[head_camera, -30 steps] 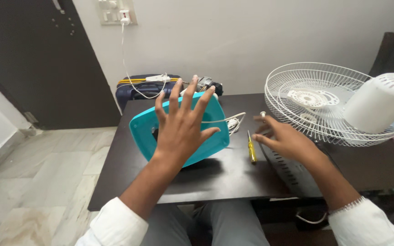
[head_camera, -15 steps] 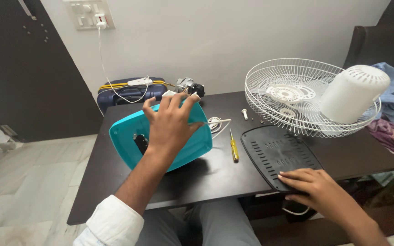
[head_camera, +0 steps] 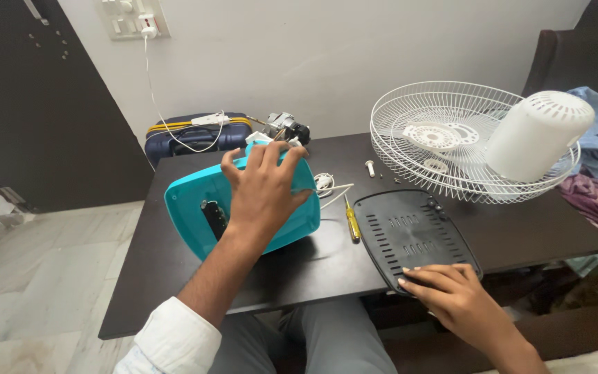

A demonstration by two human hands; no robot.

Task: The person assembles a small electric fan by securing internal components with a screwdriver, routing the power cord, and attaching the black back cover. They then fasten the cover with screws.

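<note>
Teal fan base (head_camera: 195, 201) sits tilted on the left half of our dark table (head_camera: 313, 266), and our left hand (head_camera: 263, 190) lies spread over its upper edge, fingers curled on the rim. Our right hand (head_camera: 444, 291) presses flat, fingers together, on the near edge of the black vented plate (head_camera: 410, 232) at the table's front. Between the two lies a yellow screwdriver (head_camera: 351, 221). Beyond, a white wire fan guard (head_camera: 437, 138) carries a white motor cover (head_camera: 538, 135).
</note>
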